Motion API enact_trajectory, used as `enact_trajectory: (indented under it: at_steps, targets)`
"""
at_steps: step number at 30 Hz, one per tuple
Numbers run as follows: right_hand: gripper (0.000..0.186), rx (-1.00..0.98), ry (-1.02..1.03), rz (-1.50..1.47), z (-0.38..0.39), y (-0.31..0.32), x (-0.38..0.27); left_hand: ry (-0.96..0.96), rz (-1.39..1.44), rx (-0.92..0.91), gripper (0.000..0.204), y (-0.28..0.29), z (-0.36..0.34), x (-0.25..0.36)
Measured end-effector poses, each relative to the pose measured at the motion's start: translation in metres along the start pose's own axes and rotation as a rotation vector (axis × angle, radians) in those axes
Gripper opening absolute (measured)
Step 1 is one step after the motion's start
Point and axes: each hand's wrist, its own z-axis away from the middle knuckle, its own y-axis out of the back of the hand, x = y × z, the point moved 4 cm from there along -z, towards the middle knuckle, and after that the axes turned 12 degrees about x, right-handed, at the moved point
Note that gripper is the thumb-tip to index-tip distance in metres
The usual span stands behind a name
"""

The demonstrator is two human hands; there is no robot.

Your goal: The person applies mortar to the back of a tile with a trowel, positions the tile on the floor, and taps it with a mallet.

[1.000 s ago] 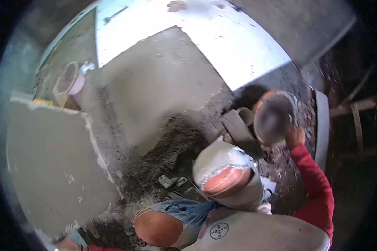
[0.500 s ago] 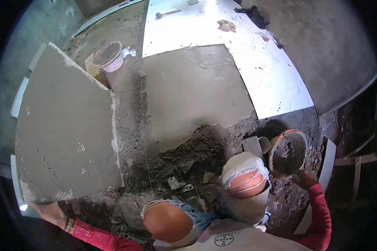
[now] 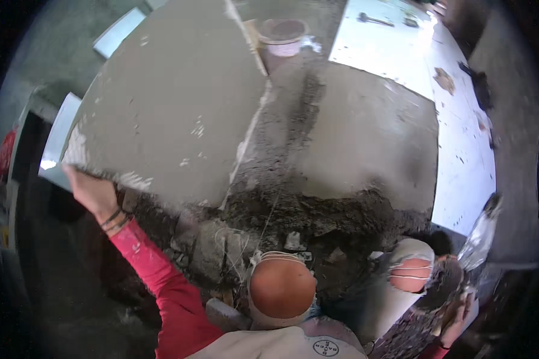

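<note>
My left hand (image 3: pixel 94 190) grips the lower-left corner of a big mortar-coated slab (image 3: pixel 161 102), which has white streaks along its edges. My right hand (image 3: pixel 456 318) is low at the right beside a dark mortar bucket (image 3: pixel 438 287), its fingers curled on something blurred that I cannot make out. A square of smoothed wet mortar (image 3: pixel 368 134) lies right of the slab, with dark rough mortar (image 3: pixel 335 212) and broken rubble (image 3: pixel 293 240) below it, just beyond my knees in torn trousers.
Large white tiles (image 3: pixel 466 167) border the mortar at the back and right, carrying a mallet (image 3: pixel 374 21) and dark objects (image 3: pixel 479 84). A pink tub (image 3: pixel 281 37) stands beyond the slab. Pale tile pieces (image 3: pixel 60 134) edge its left side. A thin string (image 3: pixel 263 227) crosses the rubble.
My view has swung left, shifting the scene rightward. My left hand has come fully into view on the slab's corner. My right hand now appears lower, near the bucket, partly smeared.
</note>
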Motion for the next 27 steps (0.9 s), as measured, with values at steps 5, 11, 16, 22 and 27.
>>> enact_trajectory:
  at_steps: [5, 11, 16, 22, 27]
  targets:
    - [0.051, 0.003, 0.018, -0.39, -0.015, -0.222, -0.074, -0.128, -0.147, 0.07, 0.056, 0.0, 0.009, 0.01]
    - [0.03, 0.138, 0.101, -0.597, 0.012, -0.492, -0.075, 0.02, 0.228, 0.071, 0.068, -0.008, 0.01, 0.01]
    - [0.041, -0.009, 0.828, 0.107, 0.046, -0.672, -0.022, 0.089, 0.244, 0.076, 0.062, -0.017, 0.02, 0.007]
    - [0.026, -0.49, -0.151, -0.556, 0.035, -0.695, -0.059, 0.073, 0.108, 0.127, 0.067, 0.001, 0.009, 0.008]
    - [0.031, -0.719, -0.271, -0.634, -0.009, -0.764, 0.006, 0.037, 0.158, 0.121, 0.065, -0.014, 0.019, 0.022]
